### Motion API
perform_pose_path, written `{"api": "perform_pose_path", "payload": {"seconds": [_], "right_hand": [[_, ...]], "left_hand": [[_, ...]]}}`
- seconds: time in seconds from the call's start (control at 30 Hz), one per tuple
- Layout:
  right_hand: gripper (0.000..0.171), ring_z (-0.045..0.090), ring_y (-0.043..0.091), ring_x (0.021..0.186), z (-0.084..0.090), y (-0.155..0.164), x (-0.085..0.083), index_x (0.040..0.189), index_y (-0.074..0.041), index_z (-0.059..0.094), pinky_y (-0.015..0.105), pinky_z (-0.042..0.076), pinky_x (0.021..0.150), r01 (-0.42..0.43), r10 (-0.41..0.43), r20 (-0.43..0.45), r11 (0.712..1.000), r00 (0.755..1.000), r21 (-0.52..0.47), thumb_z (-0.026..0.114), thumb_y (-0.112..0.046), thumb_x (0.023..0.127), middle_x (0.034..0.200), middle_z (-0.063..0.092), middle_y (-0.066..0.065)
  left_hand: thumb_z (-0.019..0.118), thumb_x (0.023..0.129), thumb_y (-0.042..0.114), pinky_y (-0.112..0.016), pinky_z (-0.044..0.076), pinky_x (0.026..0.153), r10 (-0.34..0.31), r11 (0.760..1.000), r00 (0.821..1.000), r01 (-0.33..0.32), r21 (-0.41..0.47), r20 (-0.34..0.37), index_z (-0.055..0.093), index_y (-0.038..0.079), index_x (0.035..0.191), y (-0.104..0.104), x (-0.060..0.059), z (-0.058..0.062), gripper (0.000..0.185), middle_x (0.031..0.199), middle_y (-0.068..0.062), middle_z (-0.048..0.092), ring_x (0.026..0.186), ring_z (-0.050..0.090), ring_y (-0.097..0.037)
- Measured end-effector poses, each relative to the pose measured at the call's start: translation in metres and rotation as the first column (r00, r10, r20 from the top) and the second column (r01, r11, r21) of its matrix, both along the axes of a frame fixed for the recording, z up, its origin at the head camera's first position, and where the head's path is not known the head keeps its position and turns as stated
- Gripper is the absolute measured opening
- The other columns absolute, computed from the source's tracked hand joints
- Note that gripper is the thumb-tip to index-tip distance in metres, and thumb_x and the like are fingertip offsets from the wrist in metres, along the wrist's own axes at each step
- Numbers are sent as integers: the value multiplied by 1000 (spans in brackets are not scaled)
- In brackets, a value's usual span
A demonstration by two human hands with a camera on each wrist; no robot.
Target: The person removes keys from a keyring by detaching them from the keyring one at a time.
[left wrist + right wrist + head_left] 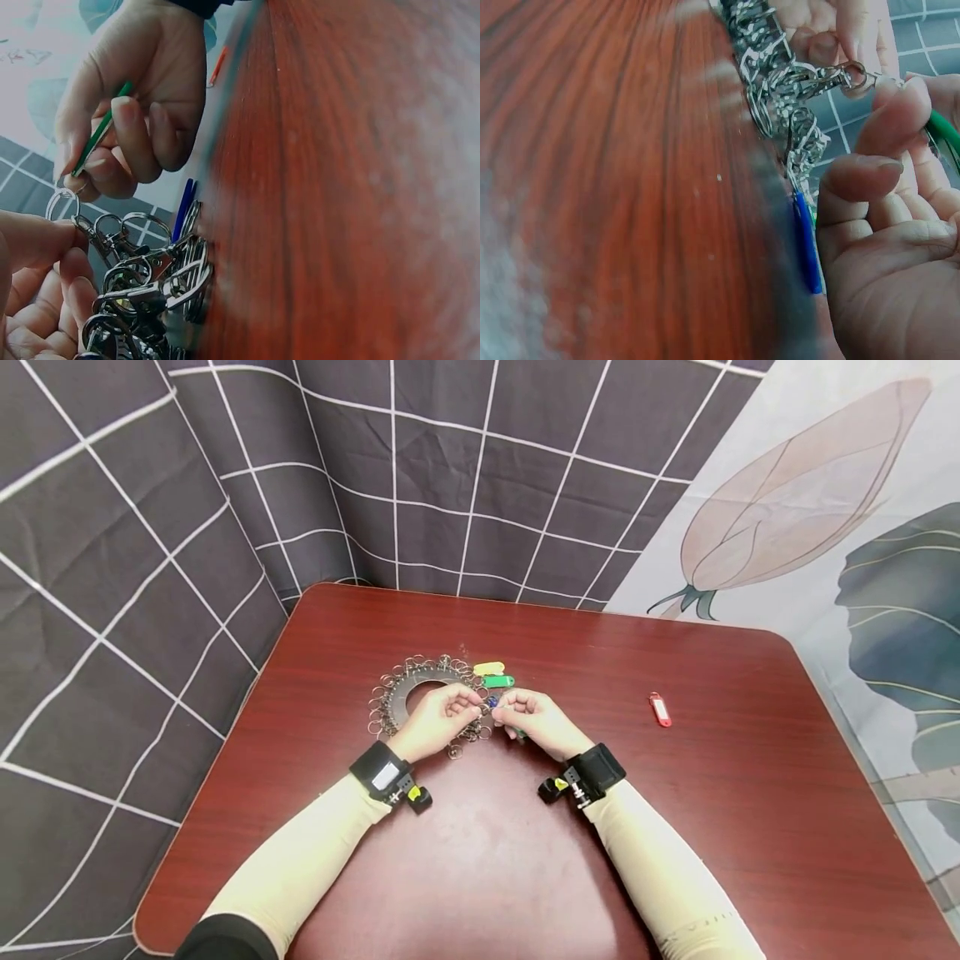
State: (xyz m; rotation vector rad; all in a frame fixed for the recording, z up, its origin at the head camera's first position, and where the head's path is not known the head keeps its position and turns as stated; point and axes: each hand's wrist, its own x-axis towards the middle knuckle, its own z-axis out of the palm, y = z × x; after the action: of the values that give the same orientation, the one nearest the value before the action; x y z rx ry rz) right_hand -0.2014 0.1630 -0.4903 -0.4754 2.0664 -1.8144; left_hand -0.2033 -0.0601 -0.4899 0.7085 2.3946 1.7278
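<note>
both hands fingertip to fingertip over the table (750, 793), left hand (438, 720) pinching a key ring (61, 204), right hand (534, 720) a green tag (101, 131)

Both forearms extended forward, left hand (437, 720) and right hand (534, 720) brought fingertip to fingertip, fingers curled in pinches

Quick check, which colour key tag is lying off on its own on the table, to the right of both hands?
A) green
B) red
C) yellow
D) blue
B: the red key tag lies alone on the table well to the right of the right hand, while the yellow tag, a green tag and the blue tag sit close by the pile of key rings near the left hand.
</note>
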Motion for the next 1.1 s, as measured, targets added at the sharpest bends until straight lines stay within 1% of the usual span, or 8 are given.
{"api": "perform_pose_path", "payload": {"seconds": [0.3,0.53,0.63,0.73,0.83,0.97,1.03,1.1], "right_hand": [[22,49,17,60,-9,0,-7,94,4,58,26,39,53,3,-2,27,999,1000,-40,62,-18,95,72,54,7],[20,49,17,60,4,-4,-4,95,1,61,31,39,52,23,-23,-20,1000,1000,-4,65,-18,93,83,55,27],[18,49,18,60,9,-5,-2,94,0,61,33,39,52,15,-14,-37,1000,999,9,65,-17,93,84,54,30],[17,49,24,61,11,-5,0,94,2,62,35,39,52,16,-15,-32,1000,999,21,64,-15,94,83,54,29],[17,46,37,62,14,-5,2,93,6,62,36,39,51,30,-29,-29,999,999,37,62,-11,95,77,54,27],[22,42,47,64,16,-6,1,93,13,59,35,38,51,12,-10,-37,997,999,73,57,-8,97,75,52,30],[23,42,47,64,15,-7,0,94,15,57,34,39,51,-4,7,-36,997,999,80,54,-7,98,78,51,35],[21,43,47,64,14,-8,0,95,13,57,32,39,50,-1,3,-31,997,1000,75,54,-7,98,83,52,38]], "left_hand": [[71,87,10,-29,53,72,30,999,999,-30,-20,17,66,8,101,0,-5,-1,15,87,-1,67,78,63,-14],[70,87,8,-30,54,73,36,999,999,-37,36,27,66,6,101,0,-3,0,15,87,-3,67,79,64,-16],[71,87,8,-30,54,73,34,998,999,-36,60,37,66,6,101,0,-2,0,15,87,-3,67,79,64,-17],[71,86,8,-30,55,73,27,997,998,-31,72,58,67,6,102,1,-3,-2,16,88,-3,68,79,65,-18],[71,87,9,-30,55,74,21,997,997,-26,66,73,69,7,103,0,-5,-5,17,89,-2,69,81,66,-17],[71,88,13,-29,54,66,17,999,995,-21,48,94,71,10,107,-2,-6,-7,19,89,1,70,77,65,-15],[71,89,15,-28,52,57,12,999,993,-18,50,118,71,12,108,-4,-6,-8,20,87,0,70,69,63,-16],[70,89,16,-28,48,50,4,998,991,-12,61,134,71,12,109,-6,-5,-8,20,86,-2,71,61,58,-17]]}}
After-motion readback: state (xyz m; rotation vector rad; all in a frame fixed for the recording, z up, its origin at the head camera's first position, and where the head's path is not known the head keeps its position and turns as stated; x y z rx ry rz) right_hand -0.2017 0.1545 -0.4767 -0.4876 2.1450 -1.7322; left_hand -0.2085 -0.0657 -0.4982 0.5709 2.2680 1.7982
